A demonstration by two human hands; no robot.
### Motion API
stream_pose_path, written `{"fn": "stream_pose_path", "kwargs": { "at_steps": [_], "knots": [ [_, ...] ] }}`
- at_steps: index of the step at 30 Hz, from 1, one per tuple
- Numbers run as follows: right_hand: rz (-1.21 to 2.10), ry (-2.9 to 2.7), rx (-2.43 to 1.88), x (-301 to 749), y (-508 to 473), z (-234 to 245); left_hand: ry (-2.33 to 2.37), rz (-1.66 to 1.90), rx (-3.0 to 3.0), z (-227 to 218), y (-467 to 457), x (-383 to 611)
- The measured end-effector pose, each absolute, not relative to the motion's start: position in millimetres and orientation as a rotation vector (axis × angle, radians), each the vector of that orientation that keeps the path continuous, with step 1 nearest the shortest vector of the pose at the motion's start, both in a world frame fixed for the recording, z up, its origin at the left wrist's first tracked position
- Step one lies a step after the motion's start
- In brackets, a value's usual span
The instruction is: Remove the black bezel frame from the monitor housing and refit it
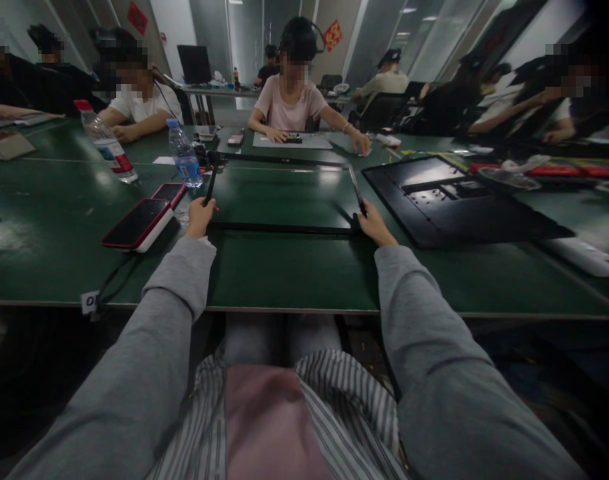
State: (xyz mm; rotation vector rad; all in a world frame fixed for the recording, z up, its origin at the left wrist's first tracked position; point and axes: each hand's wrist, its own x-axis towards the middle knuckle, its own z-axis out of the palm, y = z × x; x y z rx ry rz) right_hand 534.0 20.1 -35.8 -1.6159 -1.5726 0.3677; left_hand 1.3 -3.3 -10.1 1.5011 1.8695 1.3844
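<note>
The frame [284, 229] is before you at the surface [294, 280], between your hands: your left hand [200, 217] at its left side, your right hand [378, 223] at its right. Left of the frame lie two devices [137, 223], side by side. Just left of the frame's far left corner is one bottle [188, 167]; farther left, another bottle [112, 150]. Right of the frame lies a panel [484, 213]. Behind the frame, across the surface, sits a person [290, 103].

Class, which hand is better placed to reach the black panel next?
Likely the right hand: it holds the black frame beside the black panel, while the left hand holds the opposite side.
</note>
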Motion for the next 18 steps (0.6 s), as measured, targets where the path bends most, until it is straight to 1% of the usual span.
{"fn": "stream_pose_path", "kwargs": {
  "at_steps": [3, 5, 13, 18],
  "knots": [
    [0.291, -1.558, -1.664, 534, 19, -35, 2.196, 1.150, 1.641, -5, -13, 7],
    [0.267, -1.527, -1.681, 535, 18, -36, 2.287, 1.050, 1.713, -3, -19, 11],
    [0.249, -1.452, -1.742, 541, 24, -41, 2.365, 0.870, 1.766, -6, -25, 17],
    [0.205, -1.436, -1.754, 539, 26, -40, 2.329, 0.897, 1.795, -11, -21, 15]
  ]
}}
